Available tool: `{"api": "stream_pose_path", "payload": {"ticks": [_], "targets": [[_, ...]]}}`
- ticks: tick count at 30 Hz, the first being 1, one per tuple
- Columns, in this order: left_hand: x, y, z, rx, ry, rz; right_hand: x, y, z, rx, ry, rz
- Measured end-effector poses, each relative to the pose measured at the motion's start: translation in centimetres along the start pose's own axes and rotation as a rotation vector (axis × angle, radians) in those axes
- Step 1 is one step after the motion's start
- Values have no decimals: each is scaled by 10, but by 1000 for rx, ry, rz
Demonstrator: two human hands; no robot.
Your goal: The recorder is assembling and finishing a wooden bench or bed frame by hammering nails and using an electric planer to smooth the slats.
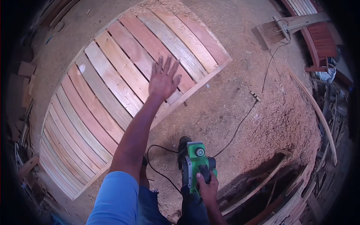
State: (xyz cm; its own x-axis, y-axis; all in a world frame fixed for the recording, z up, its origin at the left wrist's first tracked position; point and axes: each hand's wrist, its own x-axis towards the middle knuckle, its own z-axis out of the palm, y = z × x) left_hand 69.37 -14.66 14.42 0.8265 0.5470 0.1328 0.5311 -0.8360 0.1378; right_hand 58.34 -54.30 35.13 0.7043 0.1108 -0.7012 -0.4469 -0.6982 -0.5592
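Observation:
My left hand [163,81] lies flat with spread fingers on the slats of a long wooden panel [108,75], near its right-hand edge. The panel's slats run side by side in pale, pink and greyish wood, with narrow gaps between them. My right hand [208,189] is wrapped round the black rear handle of a green electric planer [195,165], held beside my leg and apart from the panel. A dial knob tops the planer's front, and a black cable trails from it. Wood shavings [168,5] lie on the panel's far end.
A large heap of shavings [281,127] covers the ground at right. A cable with a connector [255,96] crosses the floor. A long curved wooden strip [317,108] and scrap timber [277,187] lie further right. Reddish slatted furniture [321,41] stands at the far right.

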Motion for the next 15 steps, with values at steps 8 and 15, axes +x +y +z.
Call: {"api": "stream_pose_path", "payload": {"ticks": [8,15], "targets": [[-64,42,-13,-146,-128,206,15,-7,-20,64,-8,-30],[-114,12,-44,-187,-313,396,28,-10,-39,72,3,-33]]}}
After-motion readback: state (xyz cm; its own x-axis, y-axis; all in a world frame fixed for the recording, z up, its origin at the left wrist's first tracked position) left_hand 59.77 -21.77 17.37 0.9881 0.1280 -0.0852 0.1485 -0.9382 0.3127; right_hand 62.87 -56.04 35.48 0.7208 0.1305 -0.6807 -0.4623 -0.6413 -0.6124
